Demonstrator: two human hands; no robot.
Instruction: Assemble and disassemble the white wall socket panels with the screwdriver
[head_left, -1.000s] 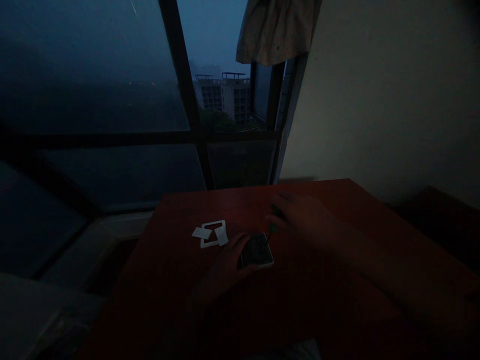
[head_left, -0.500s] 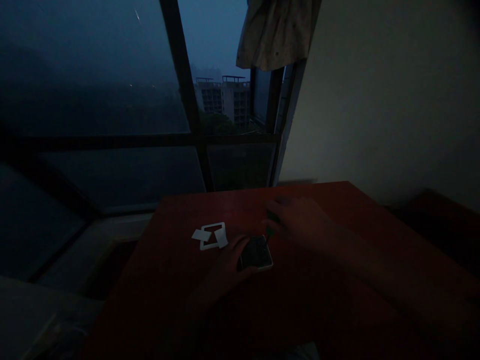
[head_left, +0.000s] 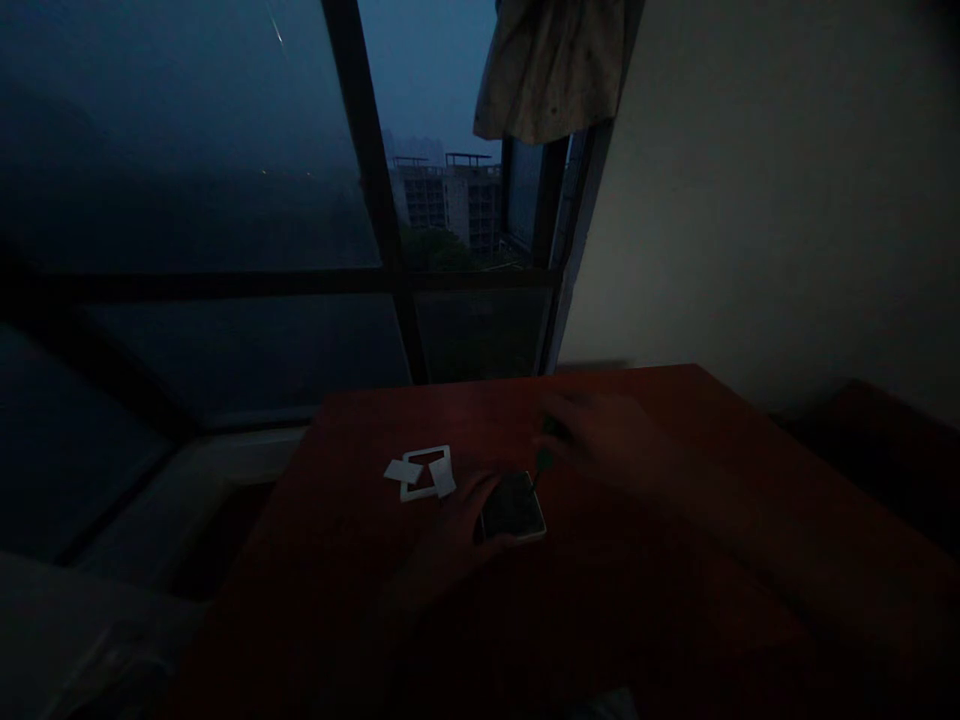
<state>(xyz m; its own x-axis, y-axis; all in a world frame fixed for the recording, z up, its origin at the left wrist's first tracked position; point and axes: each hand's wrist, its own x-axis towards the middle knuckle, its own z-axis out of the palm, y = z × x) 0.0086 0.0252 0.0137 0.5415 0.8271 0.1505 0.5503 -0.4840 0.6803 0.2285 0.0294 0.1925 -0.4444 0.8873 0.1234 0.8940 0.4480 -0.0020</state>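
Note:
On the table, my left hand point(head_left: 459, 520) is closed around the left side of a small square switch module point(head_left: 513, 505) with a dark face and a pale rim. My right hand point(head_left: 596, 430), raised to the upper right of it, grips a screwdriver point(head_left: 544, 459) with a green handle. Its thin dark shaft slants down to the module's upper right corner; the light is too dim to tell what the tip meets. Left of my left hand lies a white square frame point(head_left: 426, 452), with one white plate point(head_left: 403, 471) and another white plate point(head_left: 442, 478) across it.
The reddish-brown table point(head_left: 637, 600) has its far edge near the window point(head_left: 225, 350) and the pale wall point(head_left: 750, 200). A curtain point(head_left: 551, 75) hangs above. Something pale and indistinct point(head_left: 619, 703) lies at the near edge. The room is very dark.
My right hand has shifted slightly to the right and is blurred, with the screwdriver's green handle moving along with it. My left hand, the switch module and the white pieces stay in place.

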